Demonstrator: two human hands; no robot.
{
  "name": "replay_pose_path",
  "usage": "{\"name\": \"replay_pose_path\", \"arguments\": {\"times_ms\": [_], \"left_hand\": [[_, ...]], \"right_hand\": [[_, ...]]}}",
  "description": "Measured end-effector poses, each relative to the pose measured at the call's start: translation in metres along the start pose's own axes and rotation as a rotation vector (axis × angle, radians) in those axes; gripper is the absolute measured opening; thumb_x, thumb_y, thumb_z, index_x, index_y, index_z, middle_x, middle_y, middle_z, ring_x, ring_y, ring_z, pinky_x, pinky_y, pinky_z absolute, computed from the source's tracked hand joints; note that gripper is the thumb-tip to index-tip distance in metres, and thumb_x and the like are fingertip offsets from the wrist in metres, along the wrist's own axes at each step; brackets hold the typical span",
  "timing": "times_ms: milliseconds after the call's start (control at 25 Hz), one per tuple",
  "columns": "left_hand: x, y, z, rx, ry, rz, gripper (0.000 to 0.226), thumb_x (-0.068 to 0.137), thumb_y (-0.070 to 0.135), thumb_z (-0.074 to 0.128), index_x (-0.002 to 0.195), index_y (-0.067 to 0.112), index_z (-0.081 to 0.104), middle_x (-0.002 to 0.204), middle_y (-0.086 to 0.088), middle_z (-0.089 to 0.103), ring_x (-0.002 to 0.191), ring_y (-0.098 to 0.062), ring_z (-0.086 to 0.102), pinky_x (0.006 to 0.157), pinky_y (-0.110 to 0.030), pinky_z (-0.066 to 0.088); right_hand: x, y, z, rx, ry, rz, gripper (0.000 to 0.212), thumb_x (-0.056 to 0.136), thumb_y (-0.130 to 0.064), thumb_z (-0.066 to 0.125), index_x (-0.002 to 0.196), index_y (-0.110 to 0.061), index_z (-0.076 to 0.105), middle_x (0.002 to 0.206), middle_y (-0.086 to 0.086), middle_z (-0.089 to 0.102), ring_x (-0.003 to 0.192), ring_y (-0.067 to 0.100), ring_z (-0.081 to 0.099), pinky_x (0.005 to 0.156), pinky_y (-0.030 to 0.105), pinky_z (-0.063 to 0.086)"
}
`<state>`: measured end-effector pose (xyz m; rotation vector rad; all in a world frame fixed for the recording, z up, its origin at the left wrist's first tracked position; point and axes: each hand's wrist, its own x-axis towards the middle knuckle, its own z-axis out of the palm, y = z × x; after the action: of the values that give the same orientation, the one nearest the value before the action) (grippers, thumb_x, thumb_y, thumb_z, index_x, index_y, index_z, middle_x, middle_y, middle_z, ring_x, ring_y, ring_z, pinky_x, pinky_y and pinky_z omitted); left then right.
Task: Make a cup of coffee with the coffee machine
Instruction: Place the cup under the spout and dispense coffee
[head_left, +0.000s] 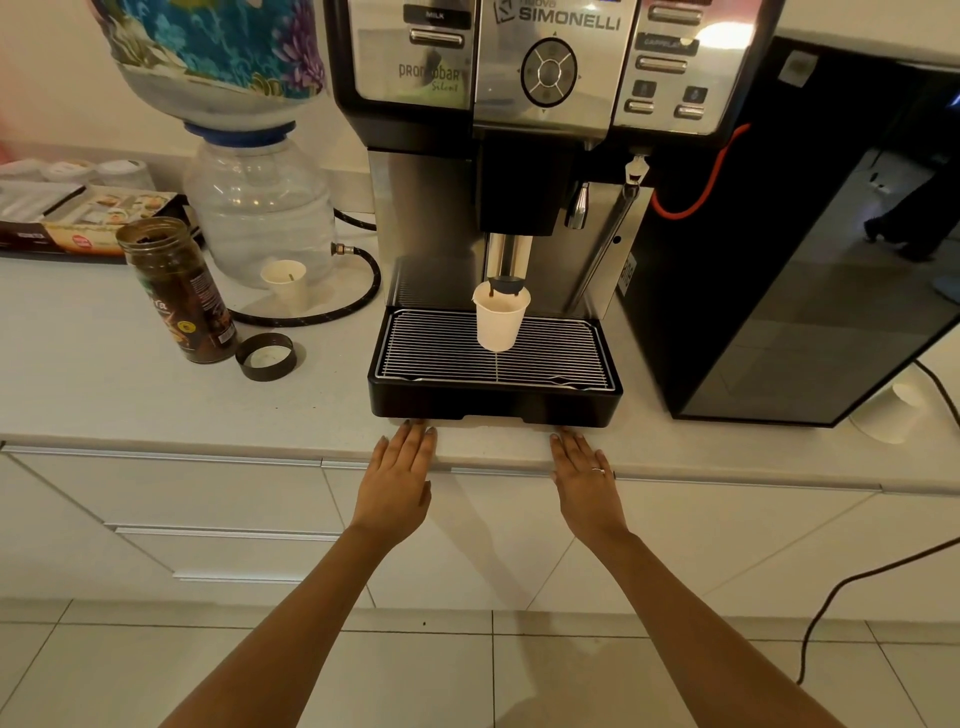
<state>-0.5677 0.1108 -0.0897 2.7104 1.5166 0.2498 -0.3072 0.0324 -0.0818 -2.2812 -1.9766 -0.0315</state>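
On the table (130, 395) in front of me stands the big coffee machine (519, 156). A white paper cup (500, 322) sits upright on the metal grill of the drip tray (493, 400), right under the spout (508, 260). The spout tip is just above the rim of the cup. I cannot tell how much is in the cup.

My left hand (400, 483) lies flat on the front edge of the table, fingers straight and holding nothing. Its fingertips are just beside the front of the drip tray. My right hand (587, 483) lies flat the same way, near the other end of the tray, and it holds nothing too. It has a ring (597, 471) on one finger.

To the left of the machine stands a brown jar (179, 291) with no lid on. A round dark lid (266, 356) lies just beside it. Behind them is a clear water bottle (260, 208) with a black hose (358, 291) going out of it, and a small white cup (287, 283) stands near it. A black box (779, 286) stands to the right of the machine.
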Motion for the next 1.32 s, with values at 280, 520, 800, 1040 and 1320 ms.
{"name": "replay_pose_path", "arguments": {"times_ms": [280,520,800,1040,1320], "left_hand": [[0.0005,-0.0004,-0.0004,0.006,-0.01,0.003,0.07,0.096,0.031,0.045,0.152,0.014,0.005,0.16,-0.008,0.004,0.147,-0.025,-0.002,0.118,-0.042,0.001],[-0.0001,-0.0014,0.0003,0.015,-0.013,0.004,0.071,0.096,0.032,0.044,0.152,0.014,0.003,0.16,-0.008,0.002,0.147,-0.024,-0.003,0.117,-0.041,-0.001],[0.0001,-0.0009,-0.0005,-0.004,-0.005,0.008,0.07,0.095,0.029,0.048,0.152,0.013,0.009,0.16,-0.009,0.006,0.147,-0.026,0.001,0.118,-0.043,0.004],[0.0001,-0.0007,0.0008,-0.001,0.001,0.004,0.07,0.095,0.029,0.047,0.152,0.014,0.008,0.16,-0.008,0.006,0.147,-0.025,-0.001,0.117,-0.042,0.0],[-0.0006,0.0004,0.0,-0.023,0.013,0.0,0.071,0.094,0.027,0.051,0.151,0.012,0.013,0.159,-0.01,0.011,0.147,-0.027,0.005,0.118,-0.044,0.006]], "right_hand": [[0.0013,0.0017,0.0006,-0.017,-0.011,-0.007,0.058,0.099,-0.018,0.041,0.149,-0.014,0.013,0.159,0.005,0.011,0.146,0.021,0.007,0.117,0.04,0.01],[0.0007,0.0019,0.0005,0.01,-0.002,-0.014,0.055,0.099,-0.017,0.041,0.148,-0.012,0.017,0.158,0.007,0.015,0.146,0.021,0.01,0.117,0.041,0.012],[0.0007,0.0026,0.0019,0.006,-0.001,-0.011,0.055,0.098,-0.018,0.042,0.148,-0.013,0.019,0.158,0.006,0.017,0.146,0.022,0.012,0.117,0.042,0.013],[0.0009,0.004,0.0034,-0.001,-0.003,-0.015,0.055,0.099,-0.019,0.039,0.149,-0.013,0.017,0.158,0.005,0.015,0.146,0.021,0.011,0.117,0.041,0.013],[0.0014,0.0038,0.0049,-0.004,-0.001,-0.005,0.057,0.098,-0.019,0.042,0.149,-0.014,0.017,0.158,0.005,0.016,0.146,0.021,0.011,0.117,0.041,0.012]]}}
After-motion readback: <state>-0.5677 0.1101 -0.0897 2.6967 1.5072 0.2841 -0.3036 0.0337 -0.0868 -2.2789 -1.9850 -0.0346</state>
